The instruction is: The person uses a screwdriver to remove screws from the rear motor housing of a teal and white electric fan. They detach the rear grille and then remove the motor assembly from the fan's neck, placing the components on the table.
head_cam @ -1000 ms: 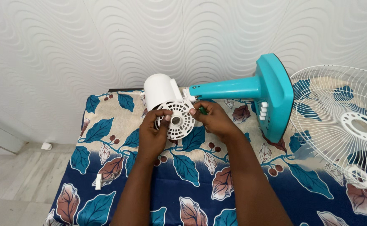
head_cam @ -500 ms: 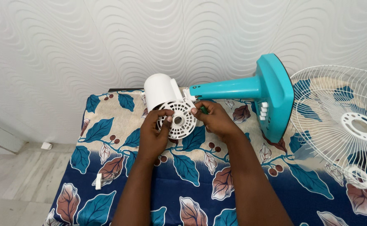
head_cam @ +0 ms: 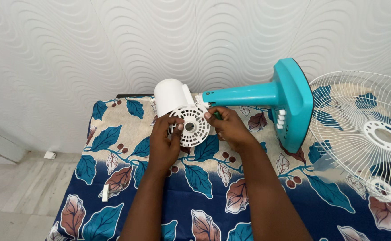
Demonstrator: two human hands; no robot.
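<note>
Now both your hands sit on one fan motor on the counter.
Your left hand [head_cam: 163,143] pinches the round white motor face [head_cam: 191,127]; your right hand [head_cam: 229,128] closes its grip on a half-hidden green tool [head_cam: 216,117]. One teal stand [head_cam: 267,96] lies alongside, one wire guard [head_cam: 369,134] cut off at right.

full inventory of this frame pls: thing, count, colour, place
fan motor housing: 1, white, table's far side, lying sideways
vented motor face plate: 1, white, round, front of housing
fan stand and base: 1, teal, lying sideways right of housing
fan guard grille: 1, white wire, right edge of table
tablecloth: 1, blue and cream, leaf print
small plastic piece: 1, white, cloth's left edge
left hand: 1, on plate's left rim
right hand: 1, on plate's right rim, green object under the fingers
</note>
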